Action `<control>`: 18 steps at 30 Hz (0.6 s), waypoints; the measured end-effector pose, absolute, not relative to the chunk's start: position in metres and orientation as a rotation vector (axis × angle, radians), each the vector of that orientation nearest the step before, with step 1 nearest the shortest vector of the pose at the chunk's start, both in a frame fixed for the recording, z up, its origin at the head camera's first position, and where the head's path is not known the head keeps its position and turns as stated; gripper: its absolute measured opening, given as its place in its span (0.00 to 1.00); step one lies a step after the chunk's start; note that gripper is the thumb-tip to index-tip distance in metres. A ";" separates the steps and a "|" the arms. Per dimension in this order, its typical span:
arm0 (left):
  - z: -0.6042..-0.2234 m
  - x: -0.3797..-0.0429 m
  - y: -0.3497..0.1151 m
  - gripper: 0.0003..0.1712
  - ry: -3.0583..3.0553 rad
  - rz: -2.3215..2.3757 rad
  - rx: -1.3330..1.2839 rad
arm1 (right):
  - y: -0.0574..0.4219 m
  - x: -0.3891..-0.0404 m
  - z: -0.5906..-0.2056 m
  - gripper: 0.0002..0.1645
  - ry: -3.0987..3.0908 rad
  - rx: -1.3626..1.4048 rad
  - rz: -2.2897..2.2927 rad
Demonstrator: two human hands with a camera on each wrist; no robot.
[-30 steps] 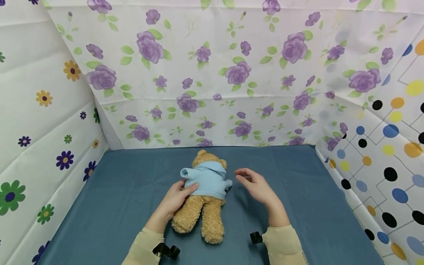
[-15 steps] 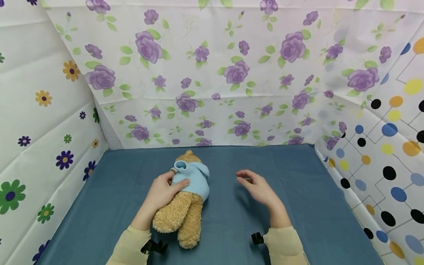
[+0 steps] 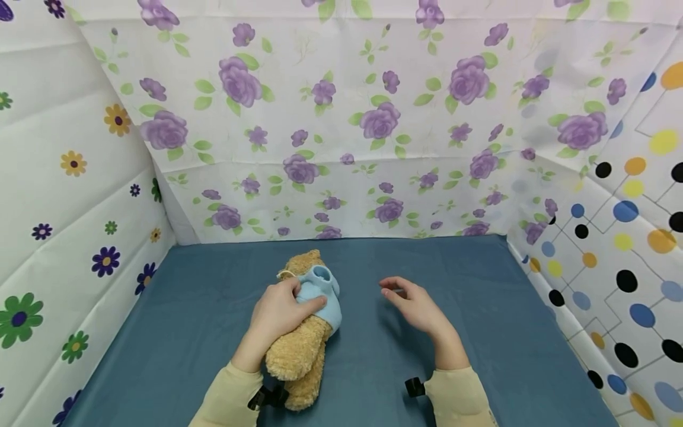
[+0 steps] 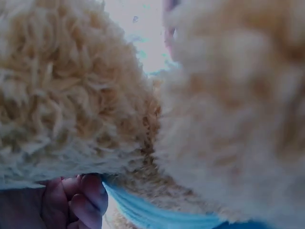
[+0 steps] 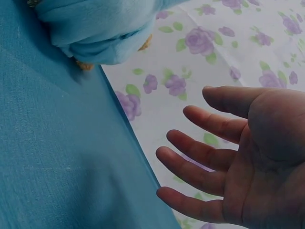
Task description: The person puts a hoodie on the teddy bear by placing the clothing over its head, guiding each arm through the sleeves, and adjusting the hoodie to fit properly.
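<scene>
A tan teddy bear (image 3: 296,354) in a light blue hoodie (image 3: 329,301) is turned partly onto its side on the table, head toward the back wall. My left hand (image 3: 278,313) grips its near side at the waist, thumb over the hoodie and the other fingers mostly hidden. Curly legs of the teddy bear (image 4: 62,95) fill the left wrist view, with curled fingertips (image 4: 90,198) beside the hoodie's hem below. Apart from the bear, to its right, my right hand (image 3: 418,305) holds nothing. Its fingers are loosely bent in the right wrist view, where the hoodie (image 5: 102,31) shows at top left.
A blue-grey cloth (image 3: 480,284) covers the table. Behind it hangs a white sheet with purple roses (image 3: 341,136). Patterned sheets flank it, daisies (image 3: 80,249) at the left and coloured dots (image 3: 613,284) at the right. Black camera mounts (image 3: 414,387) sit at both wrists.
The teddy bear has gone left, then slightly back right, and rolled from lying flat toward its side. My left hand has moved with it. The right hand has stayed nearly still.
</scene>
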State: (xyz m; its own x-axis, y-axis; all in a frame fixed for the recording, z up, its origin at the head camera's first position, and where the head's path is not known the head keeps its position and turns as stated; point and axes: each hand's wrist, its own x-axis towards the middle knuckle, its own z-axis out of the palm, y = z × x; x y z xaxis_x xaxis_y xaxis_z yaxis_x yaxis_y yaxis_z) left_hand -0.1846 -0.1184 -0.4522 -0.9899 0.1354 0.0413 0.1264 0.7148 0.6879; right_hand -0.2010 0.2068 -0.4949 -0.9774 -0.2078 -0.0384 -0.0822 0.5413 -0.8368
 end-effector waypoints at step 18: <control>-0.475 -0.177 -0.103 0.19 2.620 1.586 0.755 | 0.211 -0.199 -0.492 0.23 2.616 -0.298 -1.422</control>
State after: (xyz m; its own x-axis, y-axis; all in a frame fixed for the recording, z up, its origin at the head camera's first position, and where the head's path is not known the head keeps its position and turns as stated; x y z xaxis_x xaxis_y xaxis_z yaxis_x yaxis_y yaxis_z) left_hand -0.1773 -0.1033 -0.4748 -0.8854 0.3912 0.2512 0.4039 0.3796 0.8323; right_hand -0.1989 0.2112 -0.4920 -0.9692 -0.2436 -0.0357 -0.1025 0.5309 -0.8412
